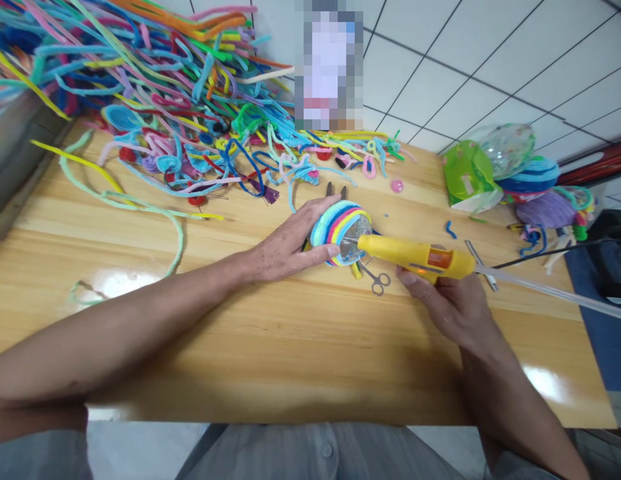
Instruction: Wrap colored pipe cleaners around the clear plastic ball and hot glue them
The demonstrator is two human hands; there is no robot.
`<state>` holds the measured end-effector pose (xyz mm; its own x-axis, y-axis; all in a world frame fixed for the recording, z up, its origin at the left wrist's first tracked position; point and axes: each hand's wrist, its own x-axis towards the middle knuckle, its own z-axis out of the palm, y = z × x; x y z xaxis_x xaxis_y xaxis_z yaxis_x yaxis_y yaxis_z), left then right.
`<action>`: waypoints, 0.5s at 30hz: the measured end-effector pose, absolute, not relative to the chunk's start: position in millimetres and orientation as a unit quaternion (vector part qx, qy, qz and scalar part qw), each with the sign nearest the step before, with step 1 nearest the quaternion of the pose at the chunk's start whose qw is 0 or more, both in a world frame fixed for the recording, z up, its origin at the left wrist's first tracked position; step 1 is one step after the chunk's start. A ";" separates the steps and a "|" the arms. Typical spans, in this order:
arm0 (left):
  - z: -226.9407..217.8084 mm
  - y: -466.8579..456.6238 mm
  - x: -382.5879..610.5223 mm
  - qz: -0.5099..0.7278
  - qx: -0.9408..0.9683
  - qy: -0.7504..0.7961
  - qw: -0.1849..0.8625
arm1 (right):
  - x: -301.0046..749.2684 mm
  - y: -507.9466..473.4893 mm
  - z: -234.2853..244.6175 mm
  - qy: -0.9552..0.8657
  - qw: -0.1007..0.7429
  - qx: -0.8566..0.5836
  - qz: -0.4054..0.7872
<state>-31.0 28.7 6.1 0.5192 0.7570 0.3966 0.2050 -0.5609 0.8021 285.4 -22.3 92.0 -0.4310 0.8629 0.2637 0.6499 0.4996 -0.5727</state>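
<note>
Near the middle of the table, my left hand (285, 247) grips a round ball (335, 223) wrapped in stripes of fuzzy pipe cleaner in mint, blue, pink and yellow. A clear, shiny uncovered patch on the ball faces right. My right hand (445, 300) is wrapped round the handle of a yellow hot glue gun (415, 253), with a long clear glue stick (550, 287) coming out of its back. The gun's nozzle points left at the uncovered patch; whether it touches, I cannot tell. Small scissors (377, 279) lie just below the nozzle, partly hidden by the ball.
A big heap of coloured pipe cleaners (155, 80) covers the back left. Plier-like tips (336, 190) show behind the ball. At the back right stand a green box (465, 175) and a purple wrapped ball (545, 210). A black cord (535, 253) runs right. A pink ring (397, 186) lies behind.
</note>
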 end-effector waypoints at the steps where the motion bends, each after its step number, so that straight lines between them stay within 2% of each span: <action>1: 6.6 28.6 -31.0 0.385 0.795 0.302 0.357 | 284.4 -22.0 93.7 -0.827 0.267 -0.452 0.200; 15: 7.9 28.1 -31.6 0.384 0.792 0.307 0.363 | 282.6 -21.8 96.9 -0.840 0.259 -0.432 0.201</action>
